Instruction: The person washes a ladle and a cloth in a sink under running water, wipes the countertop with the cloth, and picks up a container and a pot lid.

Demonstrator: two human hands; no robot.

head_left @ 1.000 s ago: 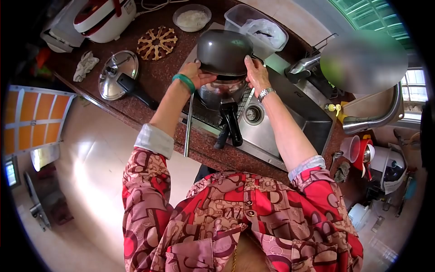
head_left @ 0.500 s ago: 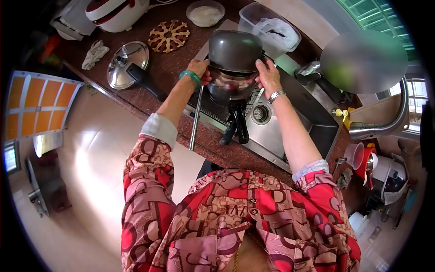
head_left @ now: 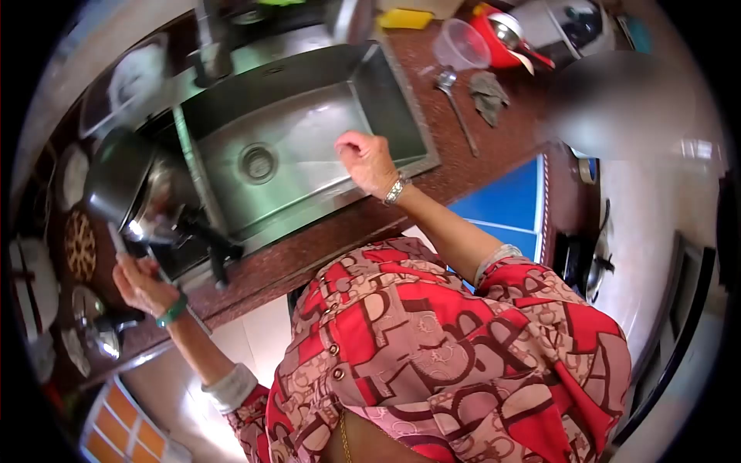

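- Left of the sink [head_left: 309,127], we see the dark pot [head_left: 117,176] against the steel pot [head_left: 166,202].
- Just near of them, our left hand [head_left: 145,289] stands wide; whether it touches them, we cannot tell.
- Over the sink, our right hand [head_left: 369,163] hangs loosely curled, partly open.
- Far right on the tabletop [head_left: 509,130], a spoon [head_left: 457,108] lies beside a grey cloth [head_left: 488,99].

The right grip [head_left: 370,166] has left the dark pot [head_left: 116,189], now over the sink [head_left: 309,123].

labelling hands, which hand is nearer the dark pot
Left: the left hand is just below the dark pot in the picture, the right hand farther off, over the sink.
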